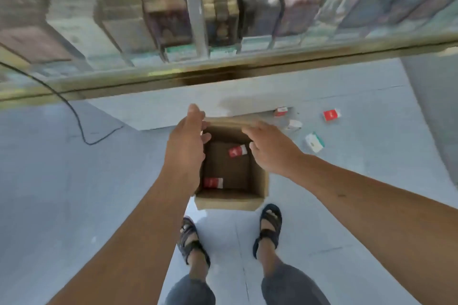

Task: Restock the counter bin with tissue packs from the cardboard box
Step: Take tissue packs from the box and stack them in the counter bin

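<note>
Your left hand [188, 138] and right hand [269, 150] hover over the open cardboard box [228, 202] on the floor, fingers loose and spread, holding nothing. Two red-and-white tissue packs lie inside: the far pack [238, 151] and the near pack [213, 183]. Reach straight down and close on one pack squarely. Loose packs [331, 115] litter the floor at right. The glass counter [297, 57] edge juts out ahead, and a cable [76, 119] trails at left. No bin is visible.
</note>
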Motion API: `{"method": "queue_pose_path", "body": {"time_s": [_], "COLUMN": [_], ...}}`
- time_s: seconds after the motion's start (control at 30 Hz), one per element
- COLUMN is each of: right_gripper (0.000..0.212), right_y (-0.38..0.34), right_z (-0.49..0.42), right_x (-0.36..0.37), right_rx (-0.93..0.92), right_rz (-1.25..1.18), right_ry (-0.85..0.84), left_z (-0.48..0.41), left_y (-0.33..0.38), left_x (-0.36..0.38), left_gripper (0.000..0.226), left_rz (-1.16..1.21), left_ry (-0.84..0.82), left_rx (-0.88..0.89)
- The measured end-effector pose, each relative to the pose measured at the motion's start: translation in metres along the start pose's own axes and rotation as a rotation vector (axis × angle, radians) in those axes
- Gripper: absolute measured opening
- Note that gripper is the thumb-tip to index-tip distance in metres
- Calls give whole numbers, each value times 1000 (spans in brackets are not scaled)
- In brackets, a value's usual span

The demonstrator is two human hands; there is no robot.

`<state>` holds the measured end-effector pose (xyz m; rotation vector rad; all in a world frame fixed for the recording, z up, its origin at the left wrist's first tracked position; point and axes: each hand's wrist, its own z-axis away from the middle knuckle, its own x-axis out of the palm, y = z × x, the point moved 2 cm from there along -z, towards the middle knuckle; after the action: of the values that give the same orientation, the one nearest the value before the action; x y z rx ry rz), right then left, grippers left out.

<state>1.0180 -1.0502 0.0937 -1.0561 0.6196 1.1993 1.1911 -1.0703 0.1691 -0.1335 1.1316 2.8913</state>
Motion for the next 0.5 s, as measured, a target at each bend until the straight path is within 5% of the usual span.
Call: {"method": "queue_pose_path", "body": {"time_s": [0.5], "right_gripper": [53], "right_y": [94], "right_z": [-147], "right_x": [293], "right_rx": [178], "right_rz": [84], "right_ry": [-260], "left_z": [-220], "left_y": [-215], "left_x": [31], "left_gripper": [48], "left_rz": [-185], "left_ry": [22], "left_rx": [-144]}}
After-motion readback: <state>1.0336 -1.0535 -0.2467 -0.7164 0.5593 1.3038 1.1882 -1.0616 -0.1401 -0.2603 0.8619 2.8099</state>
